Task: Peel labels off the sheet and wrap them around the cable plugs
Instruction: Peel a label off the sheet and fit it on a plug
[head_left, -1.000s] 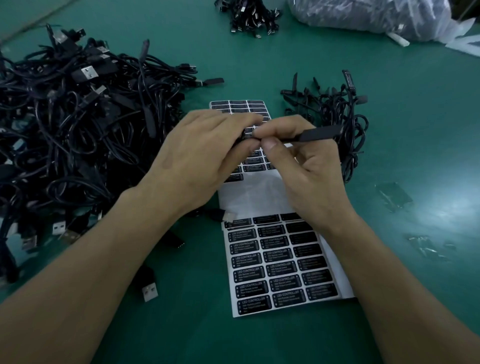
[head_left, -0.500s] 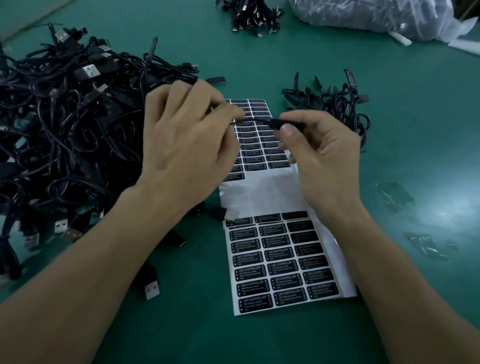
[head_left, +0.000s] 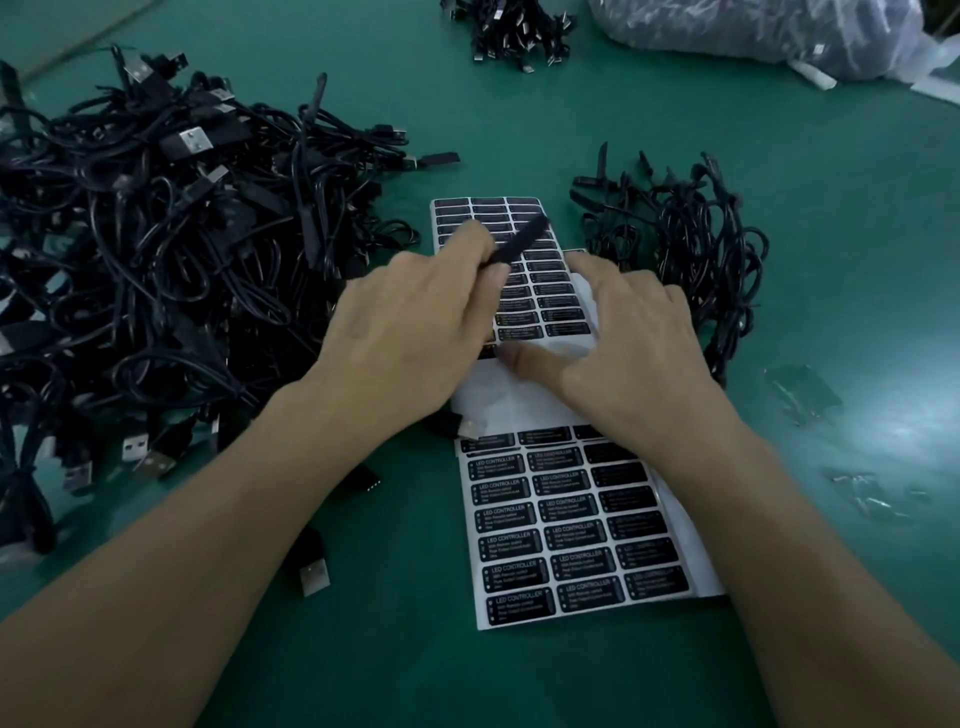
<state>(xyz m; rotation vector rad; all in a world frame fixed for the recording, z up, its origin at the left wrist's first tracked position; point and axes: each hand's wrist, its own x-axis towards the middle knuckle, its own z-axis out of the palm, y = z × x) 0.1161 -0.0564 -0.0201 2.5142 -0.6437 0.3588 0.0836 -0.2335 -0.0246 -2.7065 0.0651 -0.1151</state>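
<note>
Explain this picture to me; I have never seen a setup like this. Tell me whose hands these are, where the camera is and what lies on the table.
There is no machine here: a person works bare-handed, and the single picture comes from a camera worn on their head, looking down. The left hand holds a black cable plug. The right hand lies flat, fingers spread, on a sheet of black labels; a second sheet lies nearer. On the green table a big cable heap sits left, a smaller heap right.

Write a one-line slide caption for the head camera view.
Left hand pinches a black cable plug over the label sheet while the right hand lies open on it.
</note>
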